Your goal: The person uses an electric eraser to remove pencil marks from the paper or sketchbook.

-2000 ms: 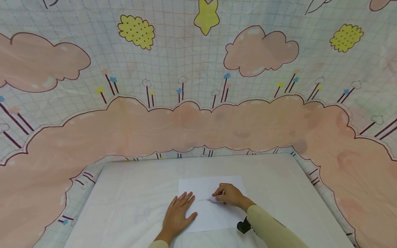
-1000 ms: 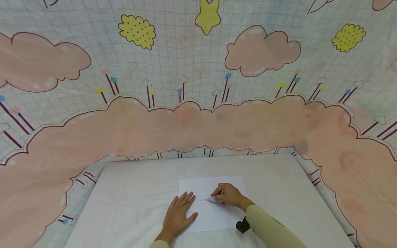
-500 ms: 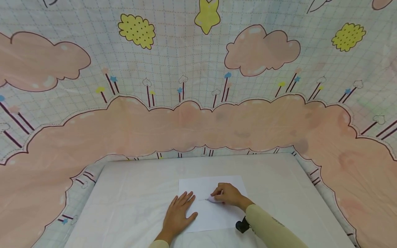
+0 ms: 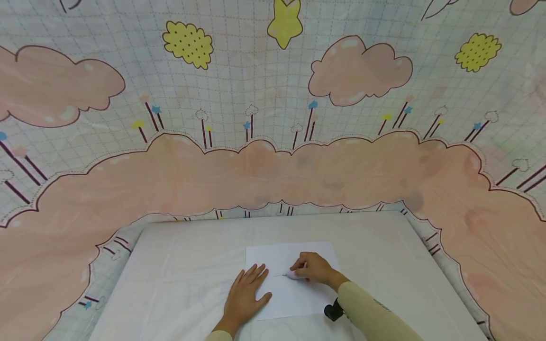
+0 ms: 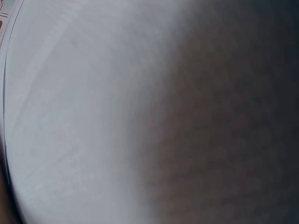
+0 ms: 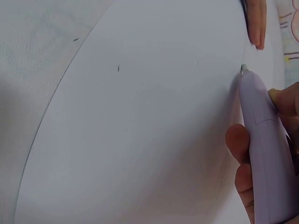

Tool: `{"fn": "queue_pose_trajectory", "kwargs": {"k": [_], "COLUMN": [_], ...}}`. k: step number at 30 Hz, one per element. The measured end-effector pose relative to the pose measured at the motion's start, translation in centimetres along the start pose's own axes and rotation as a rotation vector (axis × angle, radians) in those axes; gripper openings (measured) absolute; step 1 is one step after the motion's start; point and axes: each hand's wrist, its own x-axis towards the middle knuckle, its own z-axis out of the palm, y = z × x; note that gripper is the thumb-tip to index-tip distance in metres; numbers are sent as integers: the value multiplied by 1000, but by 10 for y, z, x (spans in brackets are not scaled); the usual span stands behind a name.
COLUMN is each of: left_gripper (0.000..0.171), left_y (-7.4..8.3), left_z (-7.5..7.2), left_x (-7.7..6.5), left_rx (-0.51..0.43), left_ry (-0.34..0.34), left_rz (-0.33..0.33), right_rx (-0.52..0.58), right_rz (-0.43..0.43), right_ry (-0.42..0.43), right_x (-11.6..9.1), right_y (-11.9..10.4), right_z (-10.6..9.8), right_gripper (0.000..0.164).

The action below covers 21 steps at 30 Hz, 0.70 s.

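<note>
A white sheet of paper [image 4: 294,303] lies on the white-covered table. My left hand [image 4: 245,293] rests flat across its left edge, fingers spread. With curled fingers and thumb, my right hand [image 4: 315,268] grips a thick lavender pen-shaped tool [image 6: 268,154]; its exact kind is unclear. The tool's narrow tip is at the paper, at the right end of a thin dark line [image 4: 278,275]. In the right wrist view, fingertips of the left hand [image 6: 255,25] show just beyond the tip. The left wrist view holds only a blurred brown shape beside white cloth.
White cloth covers the tabletop [image 4: 183,265]. Behind and around it hangs a patterned curtain [image 4: 256,175] with peach clouds and yellow shapes. A black wrist device [image 4: 334,310] sits below the right wrist. Small dark marks [image 6: 118,68] dot the paper.
The tool's tip has shifted slightly left along the line since two seconds ago, then stayed nearly in place. The left hand has kept its position on the paper.
</note>
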Motion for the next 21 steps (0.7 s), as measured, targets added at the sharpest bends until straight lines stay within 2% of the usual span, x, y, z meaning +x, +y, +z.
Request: {"fn": "queue_pose_trajectory", "kwargs": {"k": [9,17,21], "left_gripper": [62,63,63], "left_y": [2,2,2], "left_z": [0,-1,-1], "left_x": [0,1,1], "left_rx": [12,3,7], "left_ry": [54,-1,2], "left_rz": [22,-1,-3], "right_rx": [-18,-19,-14], "right_rz": [11,20,13], "right_ry": [0,-6,-16], "right_x": [0,2,4], "right_y": [-2,-4,-6], "right_z": [-2,-4,-4], "right_gripper": [13,12,13]}}
